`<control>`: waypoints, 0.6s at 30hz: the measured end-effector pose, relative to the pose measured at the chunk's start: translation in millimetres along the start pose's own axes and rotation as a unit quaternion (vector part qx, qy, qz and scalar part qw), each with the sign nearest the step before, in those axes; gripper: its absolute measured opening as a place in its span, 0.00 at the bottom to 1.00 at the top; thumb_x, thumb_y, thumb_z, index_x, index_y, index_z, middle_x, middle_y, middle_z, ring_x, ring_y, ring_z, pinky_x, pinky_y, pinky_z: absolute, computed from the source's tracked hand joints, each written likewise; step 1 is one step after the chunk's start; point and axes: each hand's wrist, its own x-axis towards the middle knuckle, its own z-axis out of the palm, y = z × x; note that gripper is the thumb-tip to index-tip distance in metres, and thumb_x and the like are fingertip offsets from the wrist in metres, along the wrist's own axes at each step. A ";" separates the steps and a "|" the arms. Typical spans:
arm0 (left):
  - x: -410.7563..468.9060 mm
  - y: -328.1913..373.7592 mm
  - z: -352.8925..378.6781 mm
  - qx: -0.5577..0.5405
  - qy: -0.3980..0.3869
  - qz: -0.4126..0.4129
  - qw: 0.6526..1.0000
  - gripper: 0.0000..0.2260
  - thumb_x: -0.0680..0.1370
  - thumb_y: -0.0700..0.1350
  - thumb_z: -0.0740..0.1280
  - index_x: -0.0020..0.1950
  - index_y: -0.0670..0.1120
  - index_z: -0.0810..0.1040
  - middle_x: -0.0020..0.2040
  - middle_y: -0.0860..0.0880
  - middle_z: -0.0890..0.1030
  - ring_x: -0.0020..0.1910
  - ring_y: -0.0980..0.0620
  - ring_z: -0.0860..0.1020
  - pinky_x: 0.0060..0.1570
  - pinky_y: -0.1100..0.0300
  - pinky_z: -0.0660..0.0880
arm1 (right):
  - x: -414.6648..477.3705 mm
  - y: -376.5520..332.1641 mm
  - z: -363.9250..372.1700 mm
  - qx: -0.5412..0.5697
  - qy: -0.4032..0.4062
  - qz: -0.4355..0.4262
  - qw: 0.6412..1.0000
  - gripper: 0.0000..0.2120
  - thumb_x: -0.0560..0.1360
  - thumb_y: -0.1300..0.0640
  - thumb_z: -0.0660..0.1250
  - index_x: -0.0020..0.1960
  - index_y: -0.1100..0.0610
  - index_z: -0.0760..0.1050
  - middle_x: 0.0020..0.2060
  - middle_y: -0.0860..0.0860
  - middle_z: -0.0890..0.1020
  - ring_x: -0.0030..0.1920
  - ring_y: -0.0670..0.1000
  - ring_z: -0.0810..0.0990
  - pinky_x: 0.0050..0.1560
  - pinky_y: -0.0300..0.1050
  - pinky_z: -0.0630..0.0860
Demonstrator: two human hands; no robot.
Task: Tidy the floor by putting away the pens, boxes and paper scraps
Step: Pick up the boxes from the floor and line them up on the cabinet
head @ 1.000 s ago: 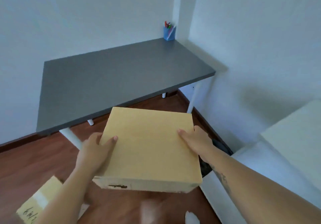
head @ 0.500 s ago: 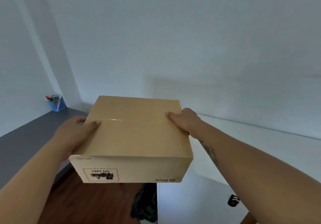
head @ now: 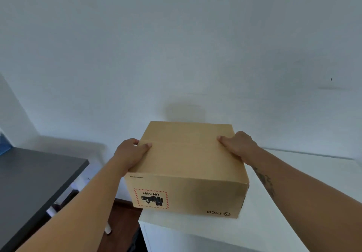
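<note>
Cardboard box (head: 188,165): closed, flaps taped along the top seam, held upside down going by the print. Near face shows an inverted "UN 3481" label with a red dashed border at lower left and an inverted "PICO" logo at lower right.

Box sits over the near-left corner of the white cabinet top (head: 293,202). Its bottom edge looks level with that surface, but I can't tell whether it's resting on it or just above. The box's left end reaches about to the cabinet's left edge.

Hands are apart, one on each side of the box, clamped on it between them. Left hand (head: 130,154) is on the left side at the top edge: thumb lies across the top face, fingers wrap down the side out of view. Right hand (head: 238,146) is on the right side at the top edge, thumb on the top face near the seam, fingers hidden behind the side wall. Both forearms run in from the bottom corners; the right forearm has a dark tattoo.

Left of the cabinet: a dark grey table (head: 29,183) with white legs, separated from the cabinet by a gap showing brown wood floor (head: 125,218). Something blue sits at the table's far left edge, cut off by the frame. Plain white wall (head: 176,56) behind it all.
</note>
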 end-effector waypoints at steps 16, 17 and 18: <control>107.3 38.2 67.7 -0.017 -0.019 0.023 0.999 0.22 0.77 0.56 0.68 0.68 0.50 0.74 0.63 0.47 0.78 0.56 0.44 0.79 0.59 0.45 0.77 | 93.1 16.2 8.8 0.008 0.050 0.016 0.999 0.28 0.77 0.40 0.61 0.67 0.60 0.63 0.60 0.58 0.76 0.57 0.61 0.76 0.55 0.55 0.74; 110.2 41.8 73.4 -0.018 -0.023 0.027 0.999 0.22 0.77 0.56 0.68 0.68 0.49 0.74 0.63 0.47 0.78 0.56 0.45 0.79 0.59 0.45 0.77 | 96.8 18.5 5.0 0.006 0.052 0.019 0.998 0.29 0.77 0.40 0.61 0.67 0.60 0.63 0.60 0.58 0.76 0.58 0.61 0.76 0.56 0.55 0.74; 112.4 44.9 79.0 -0.018 -0.022 0.029 0.999 0.22 0.77 0.56 0.67 0.68 0.49 0.74 0.63 0.47 0.77 0.56 0.45 0.79 0.59 0.46 0.77 | 100.0 20.9 2.0 0.002 0.053 0.020 0.998 0.29 0.77 0.40 0.60 0.67 0.60 0.63 0.60 0.59 0.76 0.58 0.61 0.76 0.57 0.56 0.74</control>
